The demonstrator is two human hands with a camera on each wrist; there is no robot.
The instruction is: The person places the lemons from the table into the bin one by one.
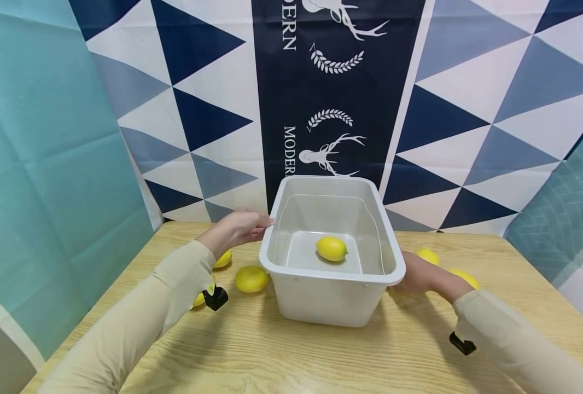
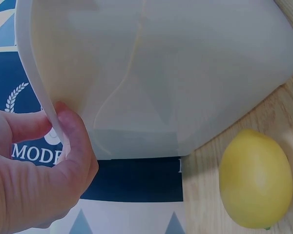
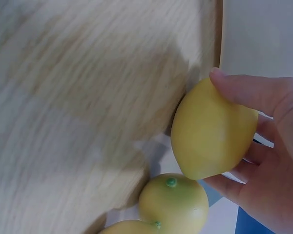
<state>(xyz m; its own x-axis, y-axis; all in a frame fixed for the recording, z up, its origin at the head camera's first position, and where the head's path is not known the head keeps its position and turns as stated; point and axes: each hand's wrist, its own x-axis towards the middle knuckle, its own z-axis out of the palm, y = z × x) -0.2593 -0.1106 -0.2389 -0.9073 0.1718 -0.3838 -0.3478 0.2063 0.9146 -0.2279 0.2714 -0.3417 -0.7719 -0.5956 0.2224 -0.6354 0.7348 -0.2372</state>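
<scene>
A light grey plastic bin (image 1: 321, 301) stands on the table with one yellow lemon (image 1: 332, 249) on its floor. My left hand (image 1: 239, 229) pinches the bin's left rim (image 2: 39, 97) between thumb and fingers. At the bin's right side is my right hand (image 1: 414, 272), partly hidden behind the rim in the head view. The right wrist view shows it holding a lemon (image 3: 212, 131), thumb on one side and fingers behind, close to the bin's outer wall.
Left of the bin lie several lemons, the nearest one (image 1: 251, 279) close to its wall. On the right are two more, a farther lemon (image 1: 427, 255) and a nearer lemon (image 1: 465, 277). A patterned cloth (image 1: 213, 109) hangs behind the wooden table (image 1: 272, 355).
</scene>
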